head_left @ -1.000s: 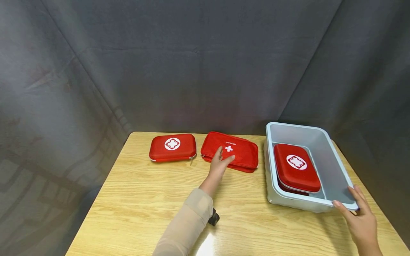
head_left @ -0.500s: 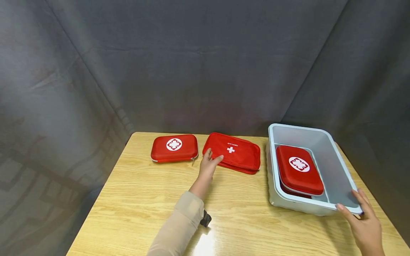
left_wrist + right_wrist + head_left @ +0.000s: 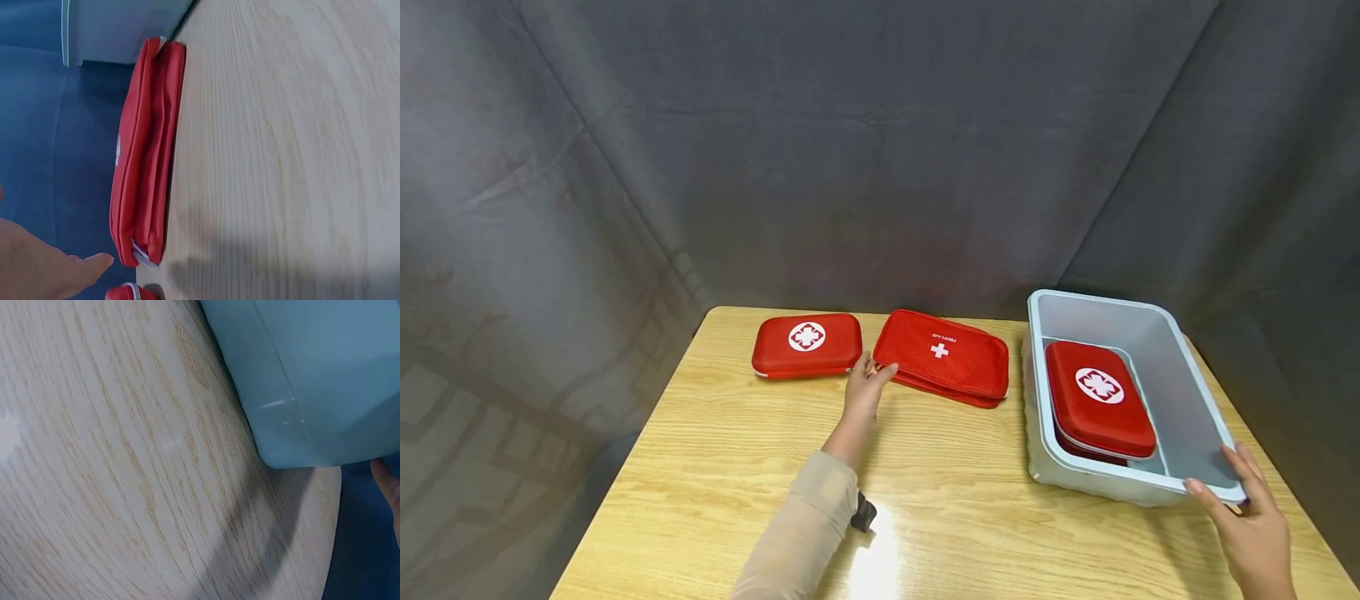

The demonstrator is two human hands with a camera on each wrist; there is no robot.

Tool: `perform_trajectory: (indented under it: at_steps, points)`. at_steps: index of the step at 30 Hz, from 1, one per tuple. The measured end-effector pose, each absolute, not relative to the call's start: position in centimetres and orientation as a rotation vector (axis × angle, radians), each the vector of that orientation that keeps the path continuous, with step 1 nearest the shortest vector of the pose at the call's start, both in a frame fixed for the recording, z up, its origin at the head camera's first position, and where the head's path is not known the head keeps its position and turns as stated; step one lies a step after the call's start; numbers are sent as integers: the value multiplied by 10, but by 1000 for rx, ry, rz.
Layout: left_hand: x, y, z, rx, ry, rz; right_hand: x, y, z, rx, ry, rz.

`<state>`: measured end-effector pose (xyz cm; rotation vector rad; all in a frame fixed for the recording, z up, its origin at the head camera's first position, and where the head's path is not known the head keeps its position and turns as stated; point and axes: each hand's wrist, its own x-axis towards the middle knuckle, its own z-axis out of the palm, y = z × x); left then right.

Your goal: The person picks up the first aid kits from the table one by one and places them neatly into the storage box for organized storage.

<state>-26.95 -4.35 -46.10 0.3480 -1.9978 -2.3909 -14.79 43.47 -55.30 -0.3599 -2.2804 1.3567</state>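
Loosely spread, the left hand's fingers reach toward the gap between the red hard case and the flat red first-aid pouch, both lying on the wooden table. The right hand grips the grey bin at its near right corner; a red emblem case lies inside.

Can read white "FIRST AID" lettering and a white cross on the flat red fabric pouch; can see round white cross emblems on both rectangular red zippered cases.
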Motion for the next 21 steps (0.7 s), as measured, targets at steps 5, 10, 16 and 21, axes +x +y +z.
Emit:
perform_trajectory:
  at_steps: [5,10,16,21]
  points:
    - [-270,-54,-464,385,-1997,-2353,-147,437,-555,-358,-2237,1430]
    - [-270,-64,-468,401,-1974,-2364,-147,437,-555,-365,-2197,1486]
    - [-270,-76,-472,457,-1914,-2359,-148,437,-555,-376,-2268,1370]
    - [-270,-86,-475,535,-1883,-2341,-149,438,-557,-379,-2307,1299]
